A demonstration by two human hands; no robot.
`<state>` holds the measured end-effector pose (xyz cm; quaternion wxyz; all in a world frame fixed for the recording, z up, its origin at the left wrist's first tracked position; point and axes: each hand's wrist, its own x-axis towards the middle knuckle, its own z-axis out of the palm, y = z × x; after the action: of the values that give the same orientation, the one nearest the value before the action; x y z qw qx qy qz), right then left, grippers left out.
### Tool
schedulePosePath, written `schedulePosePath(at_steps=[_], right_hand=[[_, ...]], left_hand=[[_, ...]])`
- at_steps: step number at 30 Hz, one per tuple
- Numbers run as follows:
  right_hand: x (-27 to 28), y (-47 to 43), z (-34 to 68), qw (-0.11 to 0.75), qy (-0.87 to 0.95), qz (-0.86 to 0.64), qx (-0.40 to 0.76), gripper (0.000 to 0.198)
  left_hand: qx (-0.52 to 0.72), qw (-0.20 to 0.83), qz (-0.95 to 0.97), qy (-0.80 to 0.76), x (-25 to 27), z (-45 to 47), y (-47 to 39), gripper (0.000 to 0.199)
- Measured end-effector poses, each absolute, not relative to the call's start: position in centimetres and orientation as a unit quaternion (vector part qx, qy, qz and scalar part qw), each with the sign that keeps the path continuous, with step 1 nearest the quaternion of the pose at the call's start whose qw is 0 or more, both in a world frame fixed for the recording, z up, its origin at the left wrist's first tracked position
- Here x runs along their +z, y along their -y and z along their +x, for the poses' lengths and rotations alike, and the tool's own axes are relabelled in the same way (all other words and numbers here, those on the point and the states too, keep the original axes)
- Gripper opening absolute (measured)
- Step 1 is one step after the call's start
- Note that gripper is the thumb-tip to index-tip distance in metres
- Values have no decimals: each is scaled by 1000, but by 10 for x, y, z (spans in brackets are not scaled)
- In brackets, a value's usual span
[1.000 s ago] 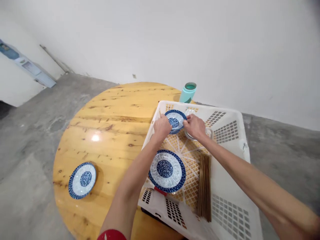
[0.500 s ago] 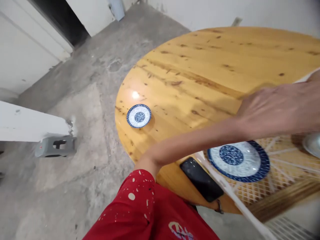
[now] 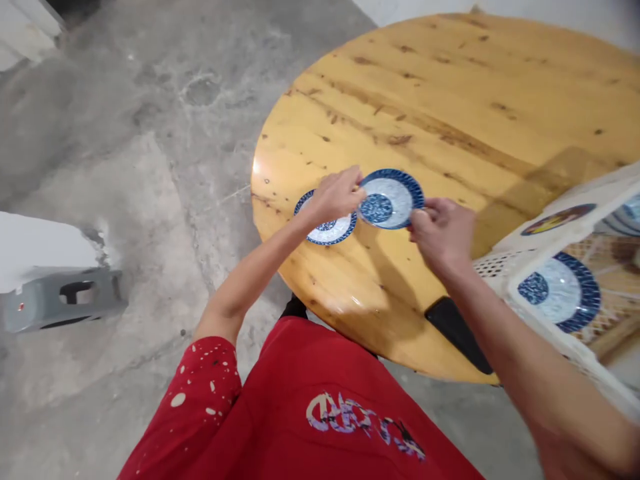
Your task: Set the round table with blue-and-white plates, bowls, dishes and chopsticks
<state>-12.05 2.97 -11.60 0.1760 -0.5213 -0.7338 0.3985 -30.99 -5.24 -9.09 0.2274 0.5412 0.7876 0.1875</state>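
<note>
Between my two hands is a blue-and-white plate [image 3: 393, 198], held slightly tilted over the wooden table [image 3: 400, 100]. My left hand [image 3: 340, 195] is closed on its left rim, and my right hand [image 3: 443, 227] pinches the right rim with the thumb on top. A second plate [image 3: 327, 230] of the same pattern lies on the table just left of the held one, partly covered by my left hand and wrist. Another such plate [image 3: 563, 292] sits inside the white plastic basket [image 3: 505, 257] on the right.
A black phone [image 3: 457, 333] lies at the table's front edge, beneath my right forearm. The basket's wall rises right of that arm. A grey plastic stool [image 3: 65, 300] stands on the concrete floor [image 3: 150, 200] at left.
My left hand has come from the basket side to above the table's left part. Both hands now hold a plate there, near the one lying on the table. The view has shifted.
</note>
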Motion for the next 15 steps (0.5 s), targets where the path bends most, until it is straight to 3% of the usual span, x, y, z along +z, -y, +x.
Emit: schedulePosePath(at_steps=[7, 15], right_hand=[[-189, 0, -189, 18, 802, -515, 301, 42], [-218, 2, -207, -58, 836, -496, 226, 51]], left_hand=[[105, 237, 506, -823, -168, -365, 88, 39], [90, 249, 494, -828, -196, -374, 88, 43]])
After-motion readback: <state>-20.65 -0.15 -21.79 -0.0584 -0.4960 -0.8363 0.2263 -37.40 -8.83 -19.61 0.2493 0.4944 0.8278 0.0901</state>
